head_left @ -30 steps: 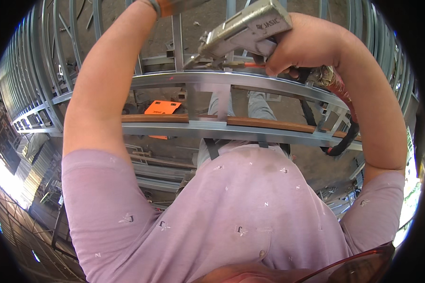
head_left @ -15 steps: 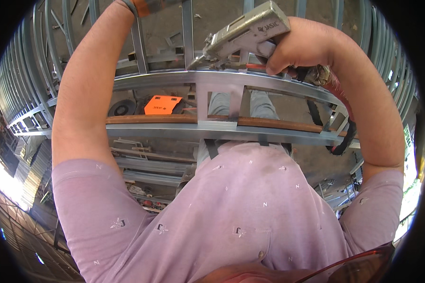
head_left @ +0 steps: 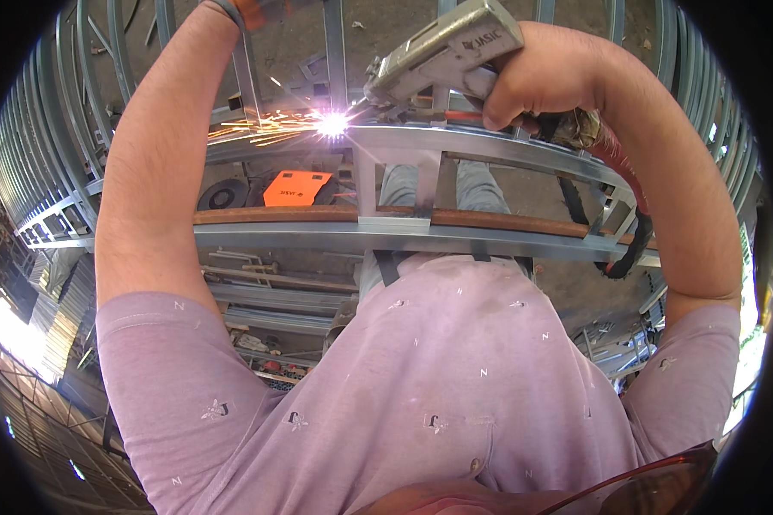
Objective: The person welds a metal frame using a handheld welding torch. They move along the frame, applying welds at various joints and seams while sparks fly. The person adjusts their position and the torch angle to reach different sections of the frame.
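My right hand [head_left: 548, 73] is closed round the grip of a boxy metal handheld welding gun [head_left: 451, 47]. Its nozzle points down and left at a steel frame [head_left: 481, 142]. A bright white-violet flash [head_left: 331, 125] burns just off the nozzle, where an upright bar [head_left: 336, 60] meets the frame's long rail, and orange sparks [head_left: 266, 129] fly left from it. My left forearm [head_left: 159, 137] reaches to the top edge. Only an orange and dark patch, maybe a glove [head_left: 262, 12], shows past its wrist; the left fingers are out of sight.
The frame's nearer rail [head_left: 489, 239] crosses in front of my body, with a rusty brown bar [head_left: 275, 217] along it. An orange panel [head_left: 294, 188] and a dark round disc [head_left: 223, 196] lie below. A cable [head_left: 634, 245] hangs under my right arm. More bars curve away on both sides.
A bright flash and leftward sparks have appeared at the nozzle's end. The welding gun has shifted slightly up and left; my left arm has moved only slightly.
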Demonstrator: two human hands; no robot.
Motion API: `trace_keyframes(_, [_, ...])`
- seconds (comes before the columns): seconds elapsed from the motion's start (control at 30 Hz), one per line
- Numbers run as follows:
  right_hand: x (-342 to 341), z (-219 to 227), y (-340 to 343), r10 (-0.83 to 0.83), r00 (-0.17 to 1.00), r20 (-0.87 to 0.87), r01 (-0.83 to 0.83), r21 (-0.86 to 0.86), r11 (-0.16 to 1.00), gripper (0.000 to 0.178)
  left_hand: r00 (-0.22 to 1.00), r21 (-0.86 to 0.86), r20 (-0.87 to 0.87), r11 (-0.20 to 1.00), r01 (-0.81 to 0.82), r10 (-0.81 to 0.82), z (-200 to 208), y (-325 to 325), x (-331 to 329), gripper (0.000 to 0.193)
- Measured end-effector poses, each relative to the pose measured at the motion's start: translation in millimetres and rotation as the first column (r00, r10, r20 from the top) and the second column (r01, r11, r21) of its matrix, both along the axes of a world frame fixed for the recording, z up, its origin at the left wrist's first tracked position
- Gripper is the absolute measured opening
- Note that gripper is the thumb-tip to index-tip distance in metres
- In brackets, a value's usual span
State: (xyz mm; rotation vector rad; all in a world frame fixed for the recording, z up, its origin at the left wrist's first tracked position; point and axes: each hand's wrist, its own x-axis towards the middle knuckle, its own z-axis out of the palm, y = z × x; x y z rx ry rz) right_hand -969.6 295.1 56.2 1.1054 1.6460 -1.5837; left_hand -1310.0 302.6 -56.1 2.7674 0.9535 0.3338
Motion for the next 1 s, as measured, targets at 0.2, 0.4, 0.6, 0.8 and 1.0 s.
trace_keyframes(0.2, [5.5, 6.4, -5.0, -0.019, 0.991, -0.135, 0.023, 0.027, 0.999, 0.051, 1.0, -0.002, 0.002, 1.0, 0.0, 0.0, -2.4, 0.5, 1.9, 0.046])
trace_keyframes(0.4, [1.7, -0.3, -3.6, 0.024, 1.0, 0.013, -0.024, 0.043, 0.999, 0.052, 1.0, 0.0, 0.003, 1.0, 0.0, 0.0, -2.5, -0.6, 3.2, 0.047])
trace_keyframes(0.6, [3.0, 1.6, -3.1, 0.035, 0.999, 0.013, -0.035, 0.049, 0.998, 0.053, 1.0, -0.003, 0.005, 1.0, 0.003, -0.003, -1.8, -1.1, 3.8, 0.049])
trace_keyframes(0.8, [-4.1, 13.9, 5.8, 0.057, 0.995, 0.079, -0.05, -0.086, 0.995, 0.05, 1.0, 0.001, 0.001, 1.0, -0.009, 0.009, -1.0, -2.9, 0.5, 0.05])
trace_keyframes(1.0, [7.2, 2.9, 0.5, 0.05, 0.998, 0.044, -0.052, 0.053, 0.997, 0.054, 1.0, 0.001, 0.001, 1.0, -0.005, 0.005, 0.2, -2.5, 3.4, 0.052])
